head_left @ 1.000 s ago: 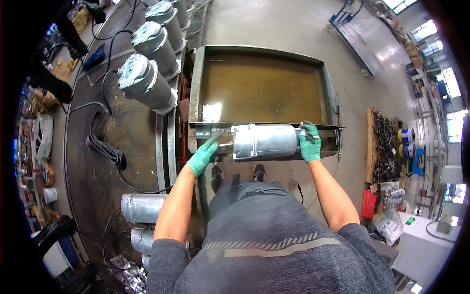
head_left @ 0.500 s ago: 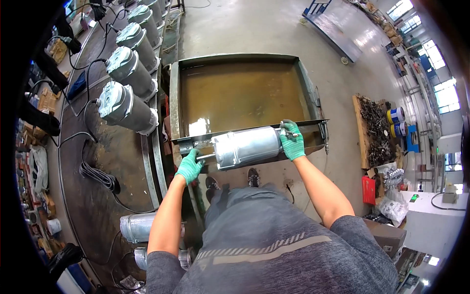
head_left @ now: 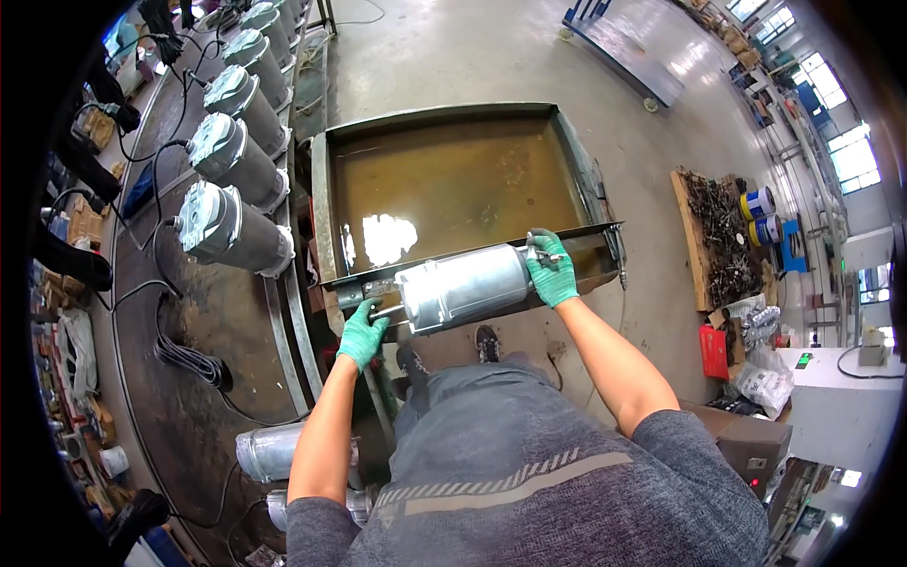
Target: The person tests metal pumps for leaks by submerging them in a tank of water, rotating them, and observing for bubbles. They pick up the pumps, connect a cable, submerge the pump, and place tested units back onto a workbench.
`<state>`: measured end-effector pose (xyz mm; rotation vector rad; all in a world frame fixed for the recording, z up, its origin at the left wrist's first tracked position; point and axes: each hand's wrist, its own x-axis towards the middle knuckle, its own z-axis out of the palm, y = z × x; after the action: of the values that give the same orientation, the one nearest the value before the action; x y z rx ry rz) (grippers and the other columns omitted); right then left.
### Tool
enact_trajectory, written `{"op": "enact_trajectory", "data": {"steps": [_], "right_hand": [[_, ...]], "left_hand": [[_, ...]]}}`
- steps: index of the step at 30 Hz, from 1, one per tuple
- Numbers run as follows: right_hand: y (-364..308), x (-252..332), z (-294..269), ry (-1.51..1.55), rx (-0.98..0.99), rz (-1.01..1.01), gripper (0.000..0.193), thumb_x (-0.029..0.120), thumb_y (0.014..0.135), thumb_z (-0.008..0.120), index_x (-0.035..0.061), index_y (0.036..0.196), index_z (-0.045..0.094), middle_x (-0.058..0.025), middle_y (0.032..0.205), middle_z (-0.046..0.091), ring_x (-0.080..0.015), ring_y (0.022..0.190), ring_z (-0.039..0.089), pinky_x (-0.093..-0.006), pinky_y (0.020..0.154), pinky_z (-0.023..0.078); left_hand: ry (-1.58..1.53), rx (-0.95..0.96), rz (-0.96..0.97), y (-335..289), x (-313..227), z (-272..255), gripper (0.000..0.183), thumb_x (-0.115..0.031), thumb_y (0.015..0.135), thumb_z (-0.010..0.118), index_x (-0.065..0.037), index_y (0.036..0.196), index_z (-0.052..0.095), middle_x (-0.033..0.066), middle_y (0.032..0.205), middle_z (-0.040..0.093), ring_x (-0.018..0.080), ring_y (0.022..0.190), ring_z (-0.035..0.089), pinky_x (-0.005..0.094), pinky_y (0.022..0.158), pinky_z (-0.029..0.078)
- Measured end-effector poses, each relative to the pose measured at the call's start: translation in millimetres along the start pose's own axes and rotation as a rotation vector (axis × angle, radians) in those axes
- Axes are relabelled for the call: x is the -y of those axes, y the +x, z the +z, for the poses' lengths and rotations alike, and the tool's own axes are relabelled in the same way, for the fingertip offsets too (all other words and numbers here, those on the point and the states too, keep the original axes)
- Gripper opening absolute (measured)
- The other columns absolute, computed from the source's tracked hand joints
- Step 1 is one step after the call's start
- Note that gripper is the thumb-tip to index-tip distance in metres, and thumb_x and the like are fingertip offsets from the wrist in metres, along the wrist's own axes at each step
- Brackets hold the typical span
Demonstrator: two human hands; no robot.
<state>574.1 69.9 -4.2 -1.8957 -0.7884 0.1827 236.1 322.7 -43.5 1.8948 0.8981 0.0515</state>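
A silver metal cylinder is held lying on its side between two green-gloved hands, just above the near rim of a wide, shallow metal tray whose rusty-brown floor shines wet. The left hand grips the thin shaft that sticks out of the cylinder's left end, its fingers curled shut around it, lower and nearer the body than the cylinder itself. The right hand is closed over the cylinder's right end, fingers wrapped across the top of the end cap. So the cylinder spans the gap between both grips, its left end tilted slightly down, its right end slightly higher, and its barrel bare between the gloves. Whether it rests on the tray's rim or hangs clear of it cannot be told from this view. Below it the person's two shoes stand on the concrete floor. To the left, on a curved dark workbench, a row of similar cylinders stands in a line running away toward the top of the picture, with black cables trailing across the bench surface. Two more cylinders lie near the left elbow. To the right, well apart, a wooden pallet carries a pile of dark metal parts.
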Motion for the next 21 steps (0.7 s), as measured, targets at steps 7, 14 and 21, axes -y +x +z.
{"op": "enact_trajectory", "data": {"steps": [7, 14, 21], "right_hand": [[-2.3, -15.1, -4.9, -0.039, -0.025, -0.018, 0.03, -0.004, 0.091, 0.065, 0.0047, 0.119, 0.066, -0.0065, 0.127, 0.063, -0.0136, 0.099, 0.066, -0.0253, 0.088, 0.055], [-1.7, -12.3, -2.5, -0.105, 0.02, -0.044, 0.032, -0.001, 0.091, 0.064, 0.003, 0.123, 0.063, -0.0094, 0.129, 0.061, -0.02, 0.103, 0.068, -0.0278, 0.093, 0.055], [-1.7, -5.1, -10.4, -0.074, 0.004, -0.027, 0.038, -0.005, 0.09, 0.063, -0.0007, 0.127, 0.058, -0.0071, 0.113, 0.066, -0.0161, 0.099, 0.067, -0.0254, 0.088, 0.055]], "left_hand": [[-1.059, 0.254, -0.176, -6.0, -26.8, -4.1, 0.062, -0.03, 0.095, 0.077, -0.008, 0.147, 0.051, 0.0058, 0.107, 0.068, 0.016, 0.094, 0.067, 0.0324, 0.074, 0.057], [0.349, -0.001, -0.019, 1.6, -20.3, -5.5, 0.04, -0.017, 0.091, 0.076, -0.006, 0.129, 0.065, 0.0202, 0.107, 0.074, 0.0312, 0.091, 0.073, 0.0404, 0.082, 0.057], [-0.832, 0.368, -0.384, 8.7, -36.3, -25.5, 0.049, -0.019, 0.098, 0.07, -0.005, 0.143, 0.055, 0.0053, 0.099, 0.074, 0.0183, 0.075, 0.069, 0.0293, 0.07, 0.057]]}}
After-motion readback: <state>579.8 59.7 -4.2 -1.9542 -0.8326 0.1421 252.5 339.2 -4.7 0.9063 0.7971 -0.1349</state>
